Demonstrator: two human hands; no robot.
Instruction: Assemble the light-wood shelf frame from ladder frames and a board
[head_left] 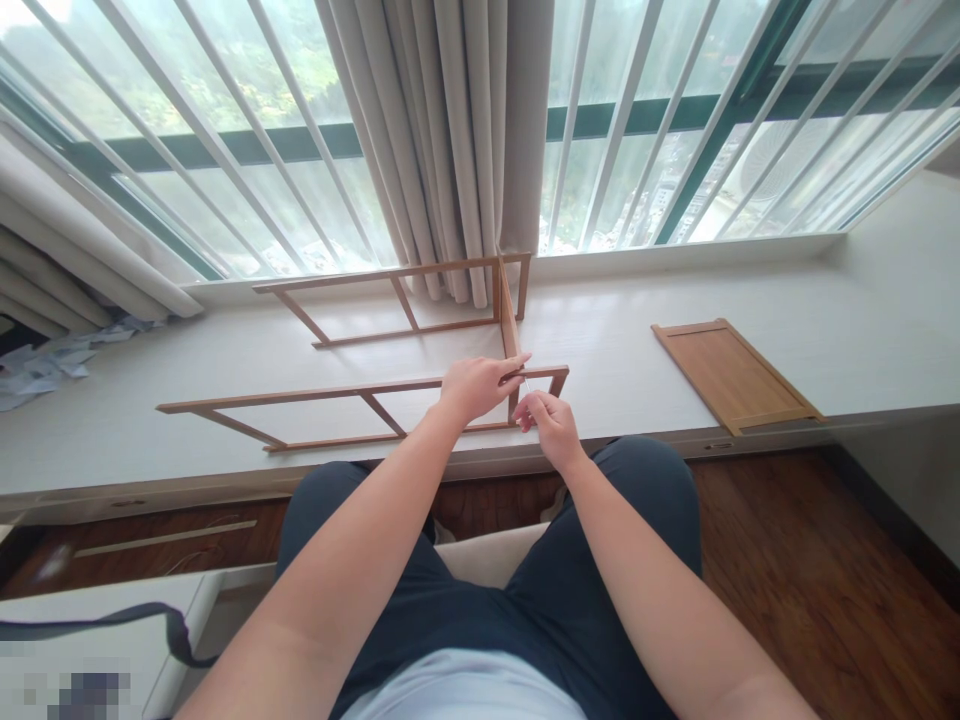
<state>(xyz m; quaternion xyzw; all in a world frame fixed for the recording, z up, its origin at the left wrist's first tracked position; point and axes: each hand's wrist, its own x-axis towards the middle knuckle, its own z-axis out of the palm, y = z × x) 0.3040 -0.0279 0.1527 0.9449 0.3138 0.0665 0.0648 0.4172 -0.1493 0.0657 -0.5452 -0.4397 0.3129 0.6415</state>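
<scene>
A brown wooden rack stands on the white window ledge, made of a near ladder-shaped side frame (300, 397) and a far side frame (337, 280). A wooden crosspiece (509, 315) joins the two near their right ends. My left hand (478, 388) grips the near frame's upper bar where the crosspiece meets it, fingers closed around the joint. Just below and to the right, my right hand (551, 425) pinches a thin metal rod-like tool (527, 384) that points up at this joint. The tool's tip is hidden by my left fingers.
A flat wooden panel (735, 375) lies on the ledge (607, 350) to the right. Behind the rack hangs a grey curtain (427, 130) between barred windows. Paper scraps (45, 370) are at the far left. A white surface with a dark strap (176, 635) is at lower left.
</scene>
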